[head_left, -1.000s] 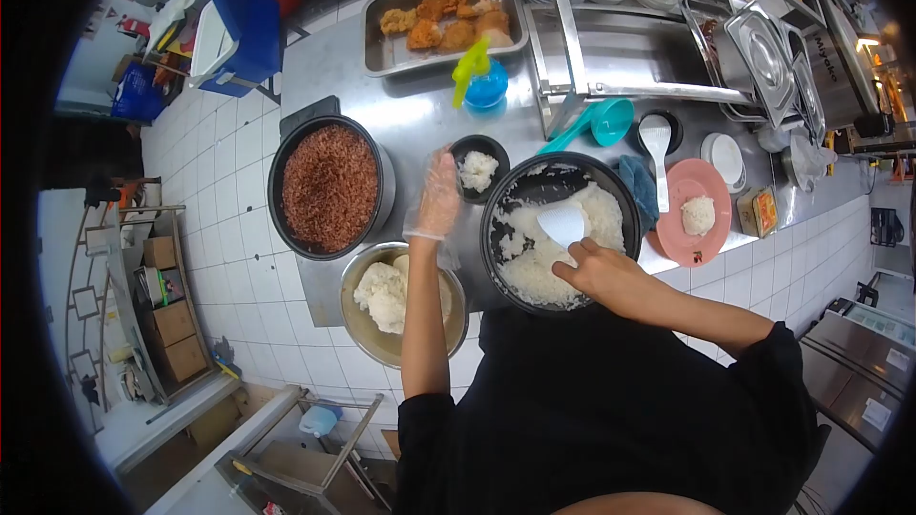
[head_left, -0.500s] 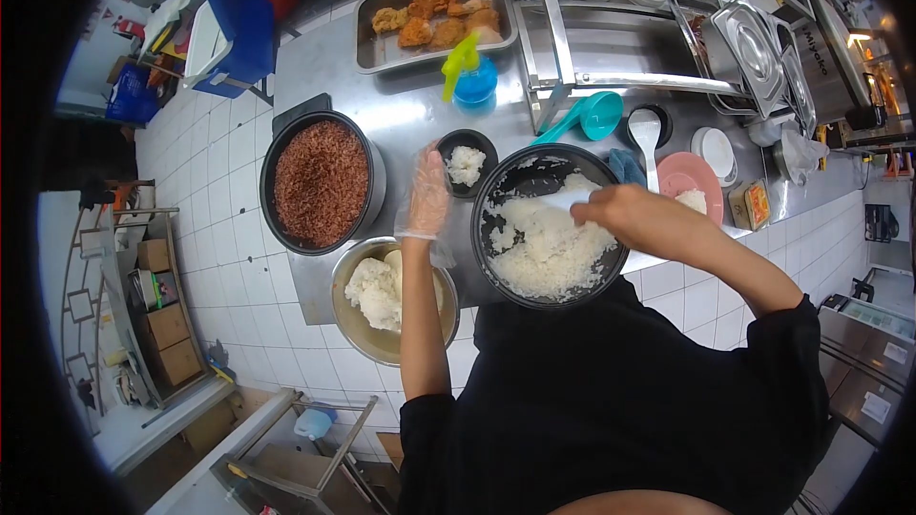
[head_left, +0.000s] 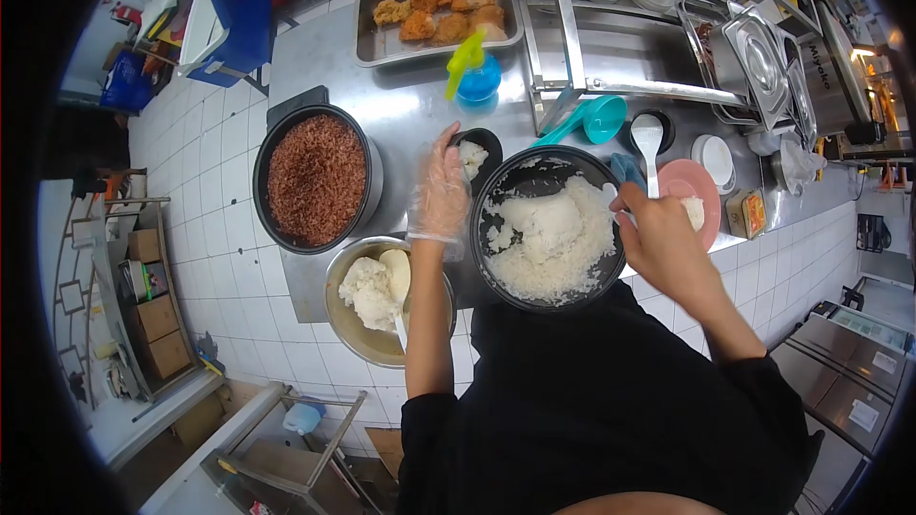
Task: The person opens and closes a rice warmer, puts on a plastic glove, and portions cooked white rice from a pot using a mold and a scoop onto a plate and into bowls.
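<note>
My left hand (head_left: 442, 193), in a clear plastic glove, grips the left side of a small black bowl (head_left: 489, 145) with white rice in it. The bowl looks slightly tilted. My right hand (head_left: 658, 238) is closed on the handle of a white rice paddle (head_left: 609, 193) at the right rim of a black pot (head_left: 484, 262). A mound of white rice (head_left: 549, 229) lies in the pot and hides the paddle's blade. Left of my gloved hand stands a pot of red-brown rice (head_left: 317, 179). Below it is a metal bowl (head_left: 341, 336) with white rice and another paddle.
A tray of fried pieces (head_left: 439, 55) and a blue spray bottle (head_left: 479, 79) stand at the back. To the right are a teal ladle (head_left: 604, 119), a white spatula (head_left: 647, 136), a pink plate (head_left: 704, 186), a small box (head_left: 746, 214) and a metal rack (head_left: 572, 48).
My left hand has closed on the small bowl's side, and the bowl has tilted. My right hand has moved right to the pot's rim, and the rice is now heaped in a mound.
</note>
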Motion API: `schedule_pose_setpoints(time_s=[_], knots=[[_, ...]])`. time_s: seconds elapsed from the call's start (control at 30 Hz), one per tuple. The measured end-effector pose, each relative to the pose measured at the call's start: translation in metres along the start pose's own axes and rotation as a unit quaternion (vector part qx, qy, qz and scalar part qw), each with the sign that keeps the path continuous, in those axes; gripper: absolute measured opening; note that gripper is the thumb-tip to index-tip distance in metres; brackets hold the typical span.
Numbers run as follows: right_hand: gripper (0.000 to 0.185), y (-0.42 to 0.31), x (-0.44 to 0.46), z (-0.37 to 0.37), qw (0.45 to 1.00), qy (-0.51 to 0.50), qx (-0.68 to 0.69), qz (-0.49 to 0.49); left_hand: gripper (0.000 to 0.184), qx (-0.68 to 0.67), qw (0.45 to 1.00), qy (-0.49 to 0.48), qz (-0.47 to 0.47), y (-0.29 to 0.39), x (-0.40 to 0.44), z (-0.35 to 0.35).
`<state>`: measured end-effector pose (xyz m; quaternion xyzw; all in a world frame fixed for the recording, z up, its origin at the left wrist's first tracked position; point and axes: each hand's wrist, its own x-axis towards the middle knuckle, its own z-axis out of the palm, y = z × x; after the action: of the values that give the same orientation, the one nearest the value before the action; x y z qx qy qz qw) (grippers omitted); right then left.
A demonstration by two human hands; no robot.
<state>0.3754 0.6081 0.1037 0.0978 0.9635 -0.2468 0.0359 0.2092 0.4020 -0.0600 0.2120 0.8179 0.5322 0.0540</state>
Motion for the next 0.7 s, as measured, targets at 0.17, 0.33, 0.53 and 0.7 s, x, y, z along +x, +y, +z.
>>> schedule_pose_setpoints(time_s=[0.17,0.33,0.53,0.7], knots=[[0.036,0.006,-0.006,0.042,0.997,-0.008,-0.054,0.057,0.033,0.1,0.995,-0.007,-0.013,0.015,-0.003,-0.004],[0.031,0.009,0.008,0.062,0.997,0.006,-0.038,0.065,0.032,0.175,0.984,-0.018,-0.031,0.033,-0.011,-0.013],[0.03,0.045,0.014,0.094,0.996,0.082,0.024,-0.034,0.033,0.205,0.974,-0.053,-0.081,0.04,-0.024,-0.021],[0.025,0.061,0.033,0.068,0.991,-0.007,0.124,-0.043,0.033,0.203,0.974,-0.053,-0.086,0.043,-0.037,-0.027]])
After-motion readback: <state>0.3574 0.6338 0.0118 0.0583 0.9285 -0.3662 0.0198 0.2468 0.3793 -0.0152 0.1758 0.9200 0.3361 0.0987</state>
